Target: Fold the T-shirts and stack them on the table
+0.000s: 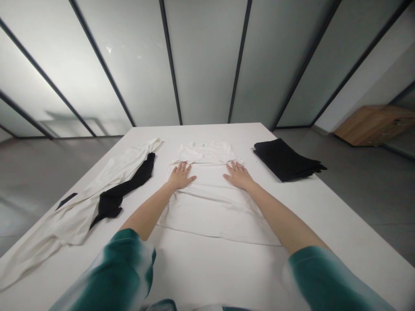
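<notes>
A white T-shirt (210,207) lies spread on the white table, its neckline toward the far edge and its hem toward me. Creases cross it below the sleeves and lower down the body. My left hand (181,176) rests flat on its left side, fingers spread. On the right side, my right hand (238,175) presses flat in the same way, fingers apart. Neither hand grips the fabric. Both touch the shirt just below the bunched sleeve area.
Left on the table (207,268) lie a crumpled white garment (78,216) and a black garment (129,185) partly under it. A stack of folded black cloth (283,160) sits near the right edge. Beyond stand frosted glass panels (204,60) and a wooden cabinet (372,125).
</notes>
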The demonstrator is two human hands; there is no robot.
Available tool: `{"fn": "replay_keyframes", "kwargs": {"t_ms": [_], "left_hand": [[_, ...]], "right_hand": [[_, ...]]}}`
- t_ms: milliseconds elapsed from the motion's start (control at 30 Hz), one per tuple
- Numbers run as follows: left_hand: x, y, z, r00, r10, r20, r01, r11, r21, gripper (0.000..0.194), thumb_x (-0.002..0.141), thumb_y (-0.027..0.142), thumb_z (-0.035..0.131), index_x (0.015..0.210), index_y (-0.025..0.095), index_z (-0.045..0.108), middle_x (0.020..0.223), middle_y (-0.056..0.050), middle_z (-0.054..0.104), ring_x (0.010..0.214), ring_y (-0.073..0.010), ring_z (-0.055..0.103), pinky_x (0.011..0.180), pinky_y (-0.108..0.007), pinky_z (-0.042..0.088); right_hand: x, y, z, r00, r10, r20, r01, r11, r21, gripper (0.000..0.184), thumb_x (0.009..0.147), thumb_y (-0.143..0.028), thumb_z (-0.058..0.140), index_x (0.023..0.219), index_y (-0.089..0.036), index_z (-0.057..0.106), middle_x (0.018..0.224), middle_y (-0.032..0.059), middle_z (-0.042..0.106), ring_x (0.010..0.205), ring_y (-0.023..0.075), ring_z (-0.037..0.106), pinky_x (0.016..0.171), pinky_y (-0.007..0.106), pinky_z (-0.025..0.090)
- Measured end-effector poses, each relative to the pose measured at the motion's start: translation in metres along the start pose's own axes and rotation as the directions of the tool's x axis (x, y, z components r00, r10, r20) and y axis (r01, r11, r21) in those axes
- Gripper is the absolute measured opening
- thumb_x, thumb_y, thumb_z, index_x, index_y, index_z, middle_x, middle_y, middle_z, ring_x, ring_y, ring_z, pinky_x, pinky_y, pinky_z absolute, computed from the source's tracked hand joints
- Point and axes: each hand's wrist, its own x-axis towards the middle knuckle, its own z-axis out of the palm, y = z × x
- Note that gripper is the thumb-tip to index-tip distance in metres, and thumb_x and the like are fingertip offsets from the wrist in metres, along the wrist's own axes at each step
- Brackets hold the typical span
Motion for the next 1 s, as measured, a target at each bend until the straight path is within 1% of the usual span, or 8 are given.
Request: {"fn": "replay_keyframes", "kwargs": {"t_ms": [167,267,367,533,633,767,900,1000], "left_hand": [[-0.003,-0.009,0.000,1.000,0.012,-0.029,-0.016,0.990,-0.140,0.068,0.096,0.059,0.030,0.153,0.020,0.032,0.163,-0.012,0.021,0.150,-0.0277,0.019,0.119,-0.045,0.022],[-0.008,-0.023,-0.002,0.978,0.000,-0.206,-0.066,0.948,-0.312,0.055,0.097,0.047,0.033,0.140,0.016,0.047,0.149,-0.014,0.047,0.139,-0.0245,0.041,0.113,-0.041,0.033],[-0.029,-0.040,-0.007,0.935,-0.100,-0.340,-0.029,0.935,-0.354,0.045,0.093,0.049,0.041,0.113,0.016,0.063,0.119,-0.015,0.064,0.115,-0.0269,0.059,0.102,-0.041,0.043],[-0.086,-0.051,-0.009,0.961,-0.204,-0.189,0.140,0.942,-0.304,0.047,0.084,0.064,0.049,0.077,0.019,0.063,0.087,-0.011,0.065,0.087,-0.0277,0.063,0.081,-0.038,0.047],[-0.111,-0.043,-0.004,0.980,-0.141,-0.142,0.086,0.938,-0.337,0.043,0.079,0.062,0.057,0.077,0.020,0.062,0.085,-0.009,0.064,0.083,-0.0262,0.062,0.078,-0.037,0.046],[-0.128,-0.027,0.003,0.975,-0.089,-0.205,-0.007,0.904,-0.428,0.021,0.080,0.041,0.057,0.077,0.021,0.059,0.086,-0.008,0.064,0.085,-0.0237,0.061,0.080,-0.035,0.046],[-0.138,-0.020,0.003,0.970,-0.179,-0.163,0.041,0.785,-0.617,0.015,0.082,0.037,0.052,0.079,0.022,0.052,0.070,-0.001,0.059,0.068,-0.0176,0.056,0.065,-0.029,0.042],[-0.146,-0.023,0.003,0.970,-0.238,-0.058,0.100,0.598,-0.795,0.016,0.082,0.038,0.054,0.086,0.023,0.048,0.056,0.008,0.047,0.051,-0.0119,0.044,0.052,-0.023,0.033]], "right_hand": [[-0.002,0.002,-0.002,0.999,-0.030,-0.044,0.031,0.999,0.022,0.066,0.099,-0.052,0.034,0.153,-0.013,0.034,0.162,0.0165,0.023,0.150,0.0288,0.019,0.120,0.044,0.017],[-0.009,0.009,-0.012,0.985,-0.061,-0.162,0.072,0.996,0.060,0.055,0.098,-0.040,0.040,0.145,-0.011,0.045,0.155,0.0175,0.038,0.143,0.0269,0.035,0.116,0.040,0.027],[-0.029,0.024,-0.020,0.969,-0.008,-0.246,0.030,0.996,0.084,0.044,0.096,-0.034,0.044,0.131,-0.012,0.058,0.137,0.0174,0.057,0.125,0.0280,0.053,0.104,0.039,0.039],[-0.082,0.053,-0.013,0.972,0.115,-0.204,-0.099,0.991,0.085,0.032,0.093,-0.037,0.047,0.089,-0.016,0.070,0.100,0.0137,0.069,0.096,0.0263,0.063,0.083,0.035,0.045],[-0.108,0.058,-0.002,0.974,0.110,-0.198,-0.088,0.989,0.117,0.033,0.092,-0.043,0.049,0.081,-0.017,0.068,0.092,0.0120,0.068,0.091,0.0250,0.062,0.082,0.034,0.043],[-0.127,0.047,0.005,0.978,0.074,-0.196,-0.046,0.989,0.143,0.025,0.086,-0.041,0.057,0.083,-0.018,0.066,0.094,0.0117,0.067,0.090,0.0247,0.060,0.081,0.032,0.042],[-0.134,0.038,0.003,0.979,0.131,-0.154,-0.085,0.958,0.273,0.015,0.087,-0.031,0.053,0.090,-0.019,0.062,0.084,0.0087,0.068,0.079,0.0218,0.061,0.070,0.028,0.041],[-0.135,0.040,0.002,0.956,0.272,-0.112,-0.199,0.878,0.435,0.017,0.090,-0.031,0.051,0.100,-0.020,0.058,0.079,0.0065,0.068,0.074,0.0211,0.062,0.066,0.027,0.041]]}}
